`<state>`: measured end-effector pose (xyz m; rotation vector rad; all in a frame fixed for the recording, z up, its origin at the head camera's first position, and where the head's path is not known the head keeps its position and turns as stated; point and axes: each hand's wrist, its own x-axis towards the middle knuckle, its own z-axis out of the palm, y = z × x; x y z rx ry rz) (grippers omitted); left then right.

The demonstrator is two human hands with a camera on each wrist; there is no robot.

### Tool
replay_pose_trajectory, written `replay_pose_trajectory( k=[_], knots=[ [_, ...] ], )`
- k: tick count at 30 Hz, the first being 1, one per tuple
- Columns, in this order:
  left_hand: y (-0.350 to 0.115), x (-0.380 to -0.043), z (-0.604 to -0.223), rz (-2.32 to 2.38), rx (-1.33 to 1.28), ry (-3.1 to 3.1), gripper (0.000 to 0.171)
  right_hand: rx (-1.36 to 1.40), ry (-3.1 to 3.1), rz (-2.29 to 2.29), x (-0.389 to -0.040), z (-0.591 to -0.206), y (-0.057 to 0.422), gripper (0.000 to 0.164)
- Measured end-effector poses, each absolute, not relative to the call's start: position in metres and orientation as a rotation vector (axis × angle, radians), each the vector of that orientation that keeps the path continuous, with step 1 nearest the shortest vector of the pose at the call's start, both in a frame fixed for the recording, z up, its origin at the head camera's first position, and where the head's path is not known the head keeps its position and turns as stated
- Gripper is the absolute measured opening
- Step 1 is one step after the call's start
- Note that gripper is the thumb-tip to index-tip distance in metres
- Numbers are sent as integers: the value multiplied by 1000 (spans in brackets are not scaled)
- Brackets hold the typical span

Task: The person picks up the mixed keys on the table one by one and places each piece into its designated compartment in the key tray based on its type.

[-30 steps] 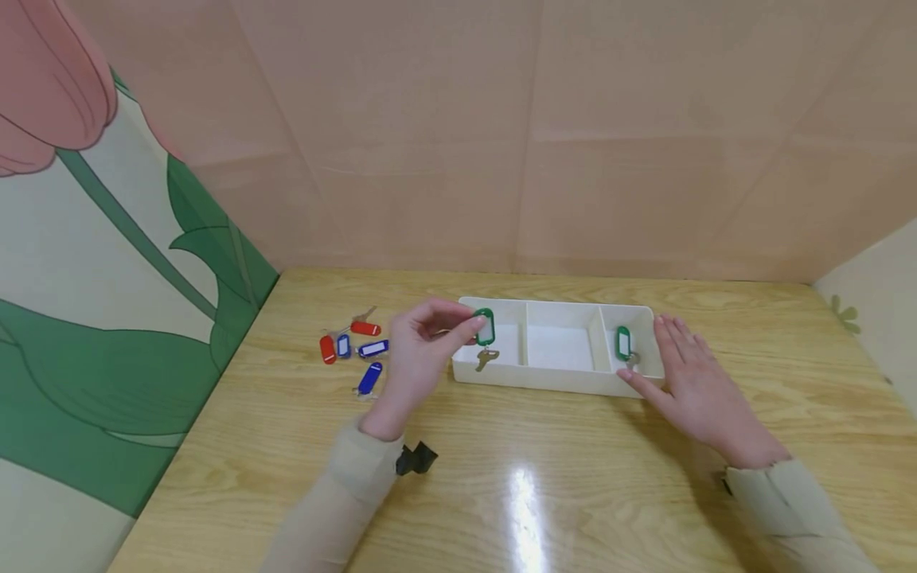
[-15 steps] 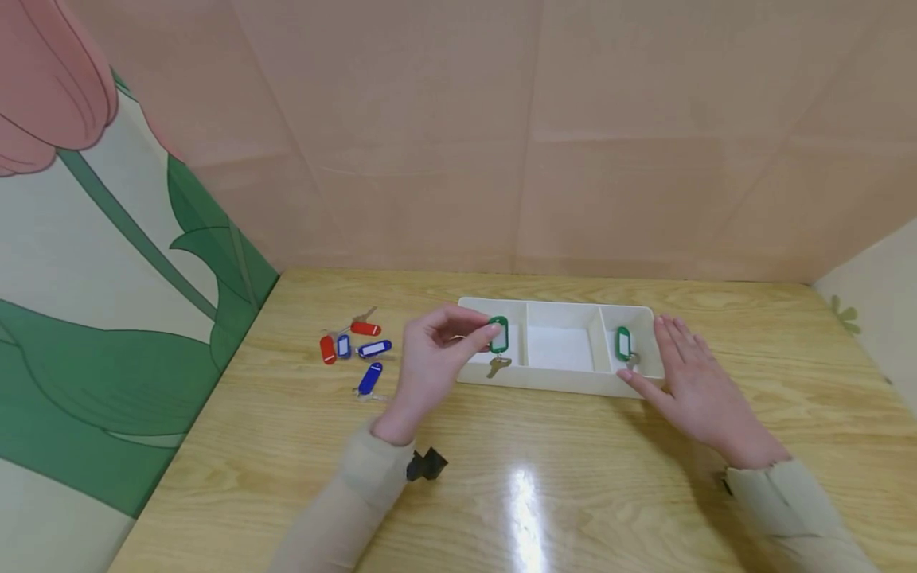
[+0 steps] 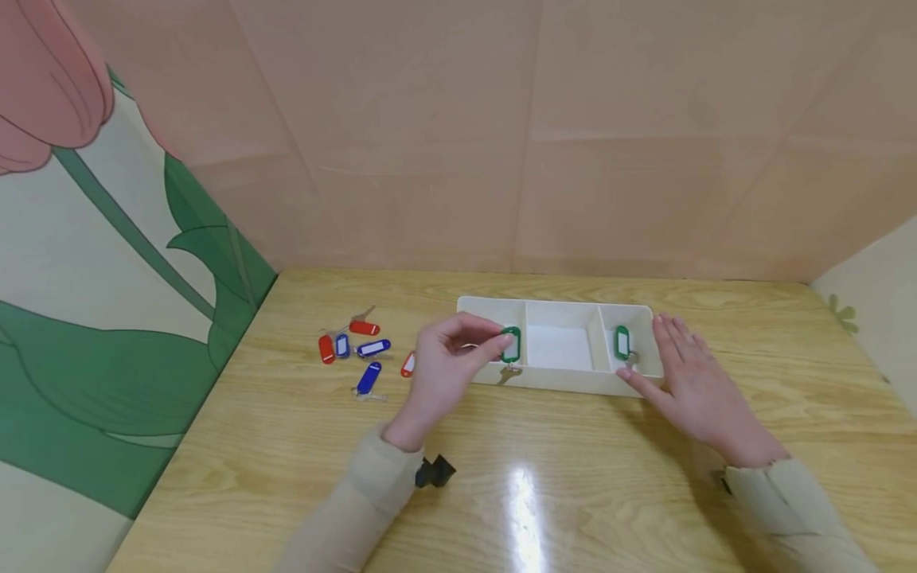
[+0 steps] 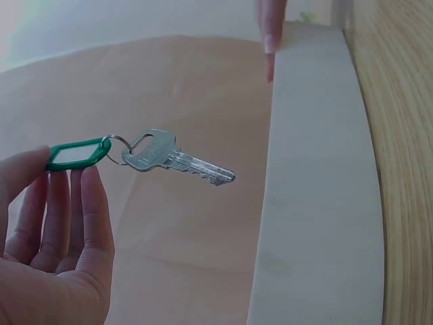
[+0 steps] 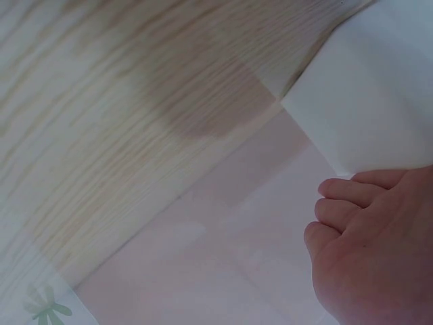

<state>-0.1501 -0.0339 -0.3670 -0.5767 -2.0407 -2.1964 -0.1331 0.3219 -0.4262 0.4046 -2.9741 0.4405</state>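
Closest in, a pair of beige sleeves (image 3: 337, 509) reaches over the wooden desk (image 3: 279, 469), and here's the right hand (image 3: 695, 390), laid along the right end of the white tray (image 3: 566, 380), thumb out on the front rim, fingers nearly straight, its grip clasping nothing; that looks like a steadying touch, probably so the light-looking tray doesn't slide. Over on the other side, the left hand (image 3: 447, 366) has its grip closed to a neat pinch, thumb against fingers, on one end of a green tag (image 4: 76, 154). Nice choice, that: with the tag taken by its end, ring and key (image 4: 150, 150) dangle free underneath, seemingly to leave the fingers well away from the metal. The key hangs just above the tray's front rim, not touching it, beside the left divider. Inside the right compartment lies a second green tag (image 3: 622, 343) with its own key. Out left on the desk, three blue tags (image 3: 368, 378) and two red tags (image 3: 364, 328) sit loosely grouped, another red tag (image 3: 408, 364) half hidden behind the left hand, perhaps left within easy reach. Beyond it all rises a plain pinkish wall (image 3: 516, 159).
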Motion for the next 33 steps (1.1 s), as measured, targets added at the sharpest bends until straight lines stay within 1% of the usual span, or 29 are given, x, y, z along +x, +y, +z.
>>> replay_pose_trajectory(
  k=[33],
  knots=[
    [-9,-145,-378,-2244,-743,-2037,11,408,-2967,450,-133,-427,322,99]
  ],
)
